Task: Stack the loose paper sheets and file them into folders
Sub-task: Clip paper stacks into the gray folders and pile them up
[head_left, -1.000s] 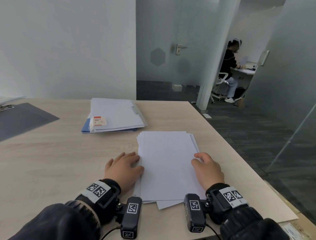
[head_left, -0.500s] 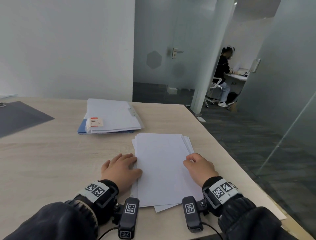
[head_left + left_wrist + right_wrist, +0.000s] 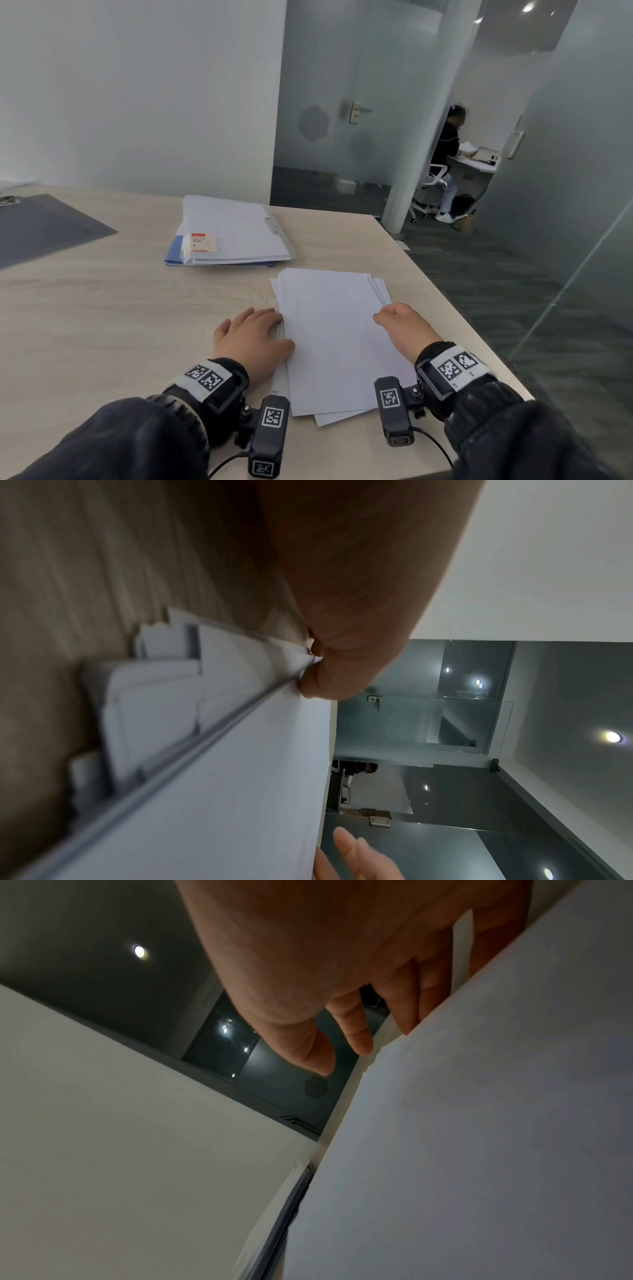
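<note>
Your left hand [image 3: 251,337] and right hand [image 3: 404,329] gripped the uneven stack [image 3: 337,339] of smooth white sheets on the woodgrain bench [image 3: 102,325].

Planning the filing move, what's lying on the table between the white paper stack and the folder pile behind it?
Nothing: the head view shows bare light wooden table between loose white paper stack and blue-and-clear folder pile.

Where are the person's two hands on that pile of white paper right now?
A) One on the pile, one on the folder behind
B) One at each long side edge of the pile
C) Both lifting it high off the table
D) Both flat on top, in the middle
B: in the head view the left hand is at the left edge of the paper stack and the right hand at its right edge, on the table.
</note>
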`<state>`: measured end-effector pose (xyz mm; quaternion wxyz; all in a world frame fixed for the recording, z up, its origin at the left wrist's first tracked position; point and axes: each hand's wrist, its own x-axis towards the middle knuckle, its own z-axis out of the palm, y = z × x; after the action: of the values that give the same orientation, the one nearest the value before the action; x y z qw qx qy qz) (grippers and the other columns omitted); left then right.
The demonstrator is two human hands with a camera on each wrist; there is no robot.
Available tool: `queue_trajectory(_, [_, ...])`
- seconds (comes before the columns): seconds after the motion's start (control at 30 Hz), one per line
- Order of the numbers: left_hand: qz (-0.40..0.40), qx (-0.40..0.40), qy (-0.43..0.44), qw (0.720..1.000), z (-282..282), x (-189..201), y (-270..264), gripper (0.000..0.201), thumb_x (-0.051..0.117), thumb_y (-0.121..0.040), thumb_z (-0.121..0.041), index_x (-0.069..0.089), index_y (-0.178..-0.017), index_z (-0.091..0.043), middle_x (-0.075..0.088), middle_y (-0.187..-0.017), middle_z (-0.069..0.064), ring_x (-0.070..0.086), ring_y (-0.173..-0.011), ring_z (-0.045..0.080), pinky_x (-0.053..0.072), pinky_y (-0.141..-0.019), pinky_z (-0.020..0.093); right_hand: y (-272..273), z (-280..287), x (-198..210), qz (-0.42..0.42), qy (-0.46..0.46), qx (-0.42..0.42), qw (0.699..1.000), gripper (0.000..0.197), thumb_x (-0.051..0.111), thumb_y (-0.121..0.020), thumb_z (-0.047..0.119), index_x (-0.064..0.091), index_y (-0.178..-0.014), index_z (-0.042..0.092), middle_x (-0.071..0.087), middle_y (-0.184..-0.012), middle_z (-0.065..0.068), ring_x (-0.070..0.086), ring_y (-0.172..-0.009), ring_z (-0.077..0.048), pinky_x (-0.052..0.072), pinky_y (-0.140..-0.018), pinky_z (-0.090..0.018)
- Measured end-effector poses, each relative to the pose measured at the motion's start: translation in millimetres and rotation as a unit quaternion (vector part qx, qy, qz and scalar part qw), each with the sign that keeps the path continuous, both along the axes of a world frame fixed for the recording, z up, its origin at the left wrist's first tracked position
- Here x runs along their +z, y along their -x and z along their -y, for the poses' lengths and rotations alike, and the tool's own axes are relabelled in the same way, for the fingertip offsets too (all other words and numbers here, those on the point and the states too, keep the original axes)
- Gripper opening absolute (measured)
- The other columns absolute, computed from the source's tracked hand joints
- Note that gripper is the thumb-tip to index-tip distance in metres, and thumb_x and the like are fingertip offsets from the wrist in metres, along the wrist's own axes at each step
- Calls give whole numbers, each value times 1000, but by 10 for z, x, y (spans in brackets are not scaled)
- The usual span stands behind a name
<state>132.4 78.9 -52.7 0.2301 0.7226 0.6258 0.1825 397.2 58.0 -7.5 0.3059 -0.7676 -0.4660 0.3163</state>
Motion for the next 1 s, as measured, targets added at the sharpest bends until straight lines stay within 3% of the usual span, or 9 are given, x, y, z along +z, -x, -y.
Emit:
queue_trajectory(0.1, [12, -5, -3, 1000, 20, 17, 6, 64, 55, -85, -50, 43, -147, -41, 34, -158, -23, 13, -153, 7, 1, -125, 43, 20, -17, -14, 25, 9, 3, 1000, 30, 55, -96, 30, 56, -124, 22, 58, -100, 9, 55, -86, -8, 40, -77, -30])
queue_trajectory(0.27, [68, 10, -3, 998, 37, 9, 40, 64, 56, -82, -46, 43, -145, -42, 46, -151, -17, 26, -148, 4, 1, -125, 41, 49, -15, -3, 33, 3, -1, 999, 27, 55, -95, 31, 58, -121, 22, 61, -96, 3, 57, -80, -12, 41, -64, -28])
queue_trajectory(0.53, [117, -4, 24, 993, 87, 126, 72, 65, 57, -79, -36, 38, -140, -48, 64, -119, -23, 55, -119, 2, 7, -124, 41, 98, -43, 48, 13, -3, 11, 1000, 22, 57, -96, 29, 61, -114, 17, 62, -94, 3, 56, -80, -12, 42, -66, -26])
queue_trajectory(0.6, [159, -2, 27, 987, 122, 151, 91, 63, 59, -81, -28, 42, -138, -50, 67, -106, -23, 58, -108, -5, 21, -123, 40, 112, -67, 51, 2, 5, 11, 1000, 26, 57, -95, 30, 61, -116, 16, 61, -92, 2, 56, -80, -14, 42, -68, -28])
queue_trajectory(0.7, [272, -17, 45, 961, 170, 179, 138, 66, 57, -81, -18, 47, -130, -61, 76, -92, -11, 72, -84, 6, 60, -87, 42, 150, -86, 54, 2, 19, 17, 1000, 29, 57, -95, 34, 57, -121, 21, 58, -93, 4, 54, -79, -13, 43, -73, -29])
queue_trajectory(0.77, [319, -26, 41, 946, 199, 197, 165, 72, 58, -82, -10, 48, -134, -59, 76, -102, -10, 75, -80, 11, 63, -77, 41, 181, -75, 64, 18, 24, 31, 999, 30, 57, -95, 35, 53, -124, 26, 57, -96, 7, 54, -82, -10, 46, -81, -31])
queue_trajectory(0.87, [399, -23, 37, 916, 183, 180, 216, 86, 64, -84, 1, 36, -152, -45, 60, -137, -21, 73, -95, 6, 62, -83, 40, 209, -58, 73, 25, 29, 41, 998, 33, 56, -95, 37, 52, -127, 28, 59, -98, 5, 58, -86, -12, 48, -83, -33])
queue_trajectory(0.93, [457, -5, 66, 887, 142, 148, 250, 97, 67, -85, 4, 21, -159, -37, 62, -138, -16, 73, -101, 11, 60, -89, 44, 227, -54, 79, 18, 30, 41, 999, 33, 56, -95, 38, 52, -127, 29, 60, -100, 4, 60, -90, -14, 50, -86, -35])
queue_trajectory(1.0, [488, 12, 100, 867, 119, 131, 275, 99, 68, -84, 1, 15, -161, -32, 73, -122, -9, 75, -100, 21, 58, -91, 50, 247, -48, 83, 16, 30, 44, 998, 33, 56, -95, 38, 53, -127, 29, 59, -103, 6, 60, -96, -15, 50, -92, -38])
